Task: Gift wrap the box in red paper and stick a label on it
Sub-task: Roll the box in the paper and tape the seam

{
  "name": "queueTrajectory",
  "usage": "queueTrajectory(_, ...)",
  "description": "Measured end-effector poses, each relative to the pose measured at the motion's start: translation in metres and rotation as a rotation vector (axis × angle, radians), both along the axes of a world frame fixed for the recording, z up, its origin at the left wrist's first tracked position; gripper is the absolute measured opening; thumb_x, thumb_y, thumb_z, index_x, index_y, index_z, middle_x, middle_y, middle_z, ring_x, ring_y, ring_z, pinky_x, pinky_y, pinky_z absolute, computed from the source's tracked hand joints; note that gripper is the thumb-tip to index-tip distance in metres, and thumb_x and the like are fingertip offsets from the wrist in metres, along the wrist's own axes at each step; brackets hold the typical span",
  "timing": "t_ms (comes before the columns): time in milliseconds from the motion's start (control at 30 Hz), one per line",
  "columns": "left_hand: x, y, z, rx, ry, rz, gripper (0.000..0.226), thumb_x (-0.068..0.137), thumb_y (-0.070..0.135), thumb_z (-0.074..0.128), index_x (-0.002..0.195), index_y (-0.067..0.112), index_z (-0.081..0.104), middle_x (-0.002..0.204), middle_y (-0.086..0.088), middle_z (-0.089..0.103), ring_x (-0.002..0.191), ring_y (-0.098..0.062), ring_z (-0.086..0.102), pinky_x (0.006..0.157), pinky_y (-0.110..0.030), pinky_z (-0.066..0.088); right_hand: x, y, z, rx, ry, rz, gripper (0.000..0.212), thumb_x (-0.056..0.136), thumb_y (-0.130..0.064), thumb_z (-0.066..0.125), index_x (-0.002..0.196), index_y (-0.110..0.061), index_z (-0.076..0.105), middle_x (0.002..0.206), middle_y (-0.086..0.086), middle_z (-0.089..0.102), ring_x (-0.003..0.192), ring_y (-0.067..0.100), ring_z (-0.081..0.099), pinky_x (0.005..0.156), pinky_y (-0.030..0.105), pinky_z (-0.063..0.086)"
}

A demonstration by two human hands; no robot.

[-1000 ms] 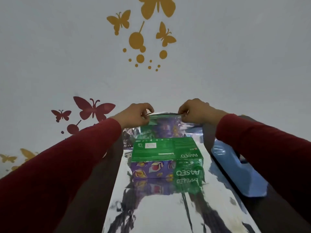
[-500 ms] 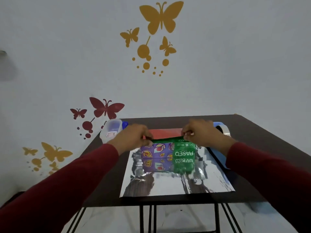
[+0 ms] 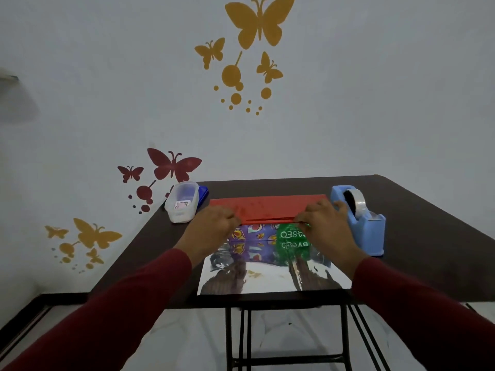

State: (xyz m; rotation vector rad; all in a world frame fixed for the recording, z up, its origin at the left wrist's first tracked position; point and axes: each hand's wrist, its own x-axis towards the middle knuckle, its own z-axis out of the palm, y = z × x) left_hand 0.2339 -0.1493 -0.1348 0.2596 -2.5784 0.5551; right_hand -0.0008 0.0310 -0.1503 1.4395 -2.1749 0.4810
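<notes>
Two arms reach into view from the bottom corners, each covered by a long dark red sleeve [image 3: 128, 303] of plain fabric (no pattern or logo visible) ending at the wrist. The left hand [image 3: 211, 231] and right hand [image 3: 326, 231] are bare, without gloves.

Dim, even room light leaves the wall [image 3: 375, 103] bluish-grey, darkening toward the corners. The paper's silver underside [image 3: 267, 279] glares white and mirrors dark shapes. Wide-angle bending curves the desk [image 3: 428, 236] edges. Sleeves [image 3: 107, 317] look soft near the frame.
</notes>
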Motion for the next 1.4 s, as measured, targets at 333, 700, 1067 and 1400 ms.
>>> queueTrajectory(333, -0.005, 0.004, -0.006, 0.081, 0.095, -0.004, 0.016, 0.076, 0.025, 0.083, 0.087, 0.014, 0.081, 0.074, -0.002, 0.072, 0.067, -0.023, 0.066, 0.066, -0.037, 0.056, -0.001, -0.002, -0.016, -0.159, -0.040, 0.053, 0.021, 0.068, -0.017, 0.093, 0.078, -0.033, 0.082, 0.074, -0.012, 0.066, 0.086, 0.024, 0.059, 0.081, 0.046, 0.037)
queueTrajectory(700, -0.088, 0.040, 0.007, 0.580, 0.179, -0.106, 0.020, 0.095, 0.027, 0.072, 0.112, 0.020, 0.080, 0.092, 0.007, 0.063, 0.094, -0.016, 0.058, 0.081, -0.029, 0.047, 0.000, -0.001, -0.021, -0.200, 0.034, 0.042, 0.020, 0.071, -0.020, 0.091, 0.083, -0.033, 0.083, 0.074, -0.011, 0.064, 0.085, 0.025, 0.059, 0.078, 0.043, 0.037)
queueTrajectory(1067, -0.097, 0.034, -0.026, 0.608, 0.407, -0.162, 0.019, 0.088, 0.026, 0.079, 0.105, 0.019, 0.082, 0.088, 0.005, 0.063, 0.092, -0.017, 0.052, 0.075, -0.032, 0.048, 0.023, 0.038, 0.010, -0.114, -0.208, 0.070, 0.023, 0.088, -0.018, 0.065, 0.097, -0.029, 0.083, 0.092, -0.006, 0.077, 0.091, 0.017, 0.066, 0.079, 0.032, 0.048)
queueTrajectory(1400, -0.106, 0.030, -0.032, 0.623, 0.468, -0.137, 0.015, 0.085, 0.024, 0.082, 0.099, 0.019, 0.082, 0.084, 0.007, 0.063, 0.088, -0.015, 0.051, 0.071, -0.029, 0.042, -0.040, 0.080, 0.053, -0.147, -0.513, -0.278, 0.016, 0.084, -0.030, 0.062, 0.073, -0.026, 0.074, 0.075, -0.006, 0.071, 0.070, 0.018, 0.065, 0.060, 0.024, 0.043)
